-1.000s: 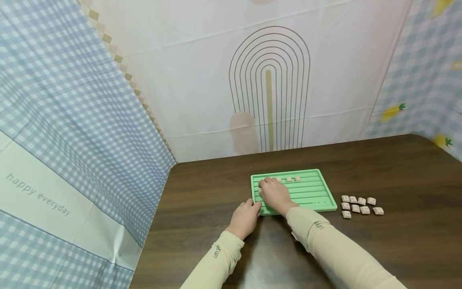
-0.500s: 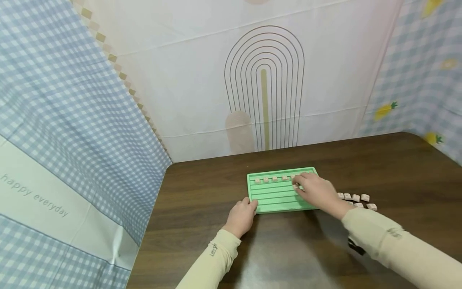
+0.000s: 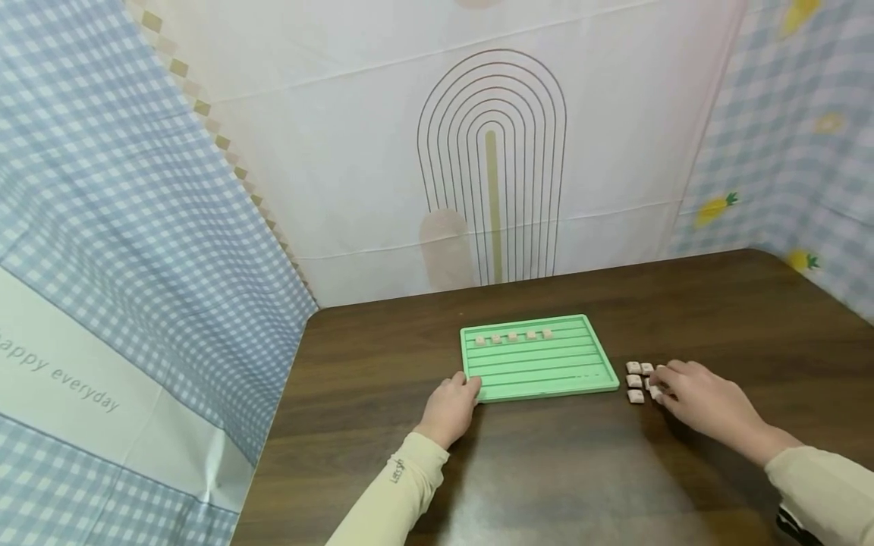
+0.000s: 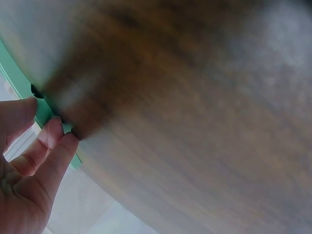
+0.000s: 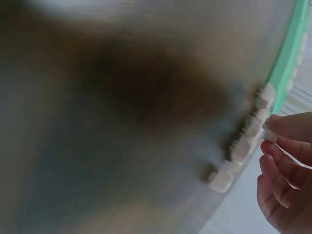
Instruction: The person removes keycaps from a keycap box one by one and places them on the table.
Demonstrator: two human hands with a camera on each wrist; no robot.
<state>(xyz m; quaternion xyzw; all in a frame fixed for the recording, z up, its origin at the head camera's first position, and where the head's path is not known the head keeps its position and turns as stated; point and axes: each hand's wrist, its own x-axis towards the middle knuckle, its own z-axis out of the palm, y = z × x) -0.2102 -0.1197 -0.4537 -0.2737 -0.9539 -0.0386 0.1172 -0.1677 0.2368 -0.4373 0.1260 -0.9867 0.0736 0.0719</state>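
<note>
A light green ridged tray [image 3: 532, 365] lies on the dark wooden table in the head view, with several beige keycaps [image 3: 513, 336] in a row along its far left. My left hand [image 3: 447, 411] grips the tray's near left corner; the left wrist view shows thumb and fingertips at its green edge [image 4: 17, 75]. Right of the tray, my right hand [image 3: 706, 400] is at a cluster of loose keycaps [image 3: 634, 381], partly covering some. Between right thumb and index finger, a pale keycap [image 5: 269, 134] is pinched in the right wrist view, others [image 5: 222, 181] standing beside it.
The brown wooden table [image 3: 382, 364] runs back to a white patterned cloth [image 3: 369, 189]. Blue checked cloth [image 3: 171, 189] hangs on the left, and another checked cloth [image 3: 771, 152] is at the right.
My right hand has gone from the tray's left part across to the right, to the loose keycaps, and now pinches one. The tray's far row shows uncovered. The left hand stays at the corner.
</note>
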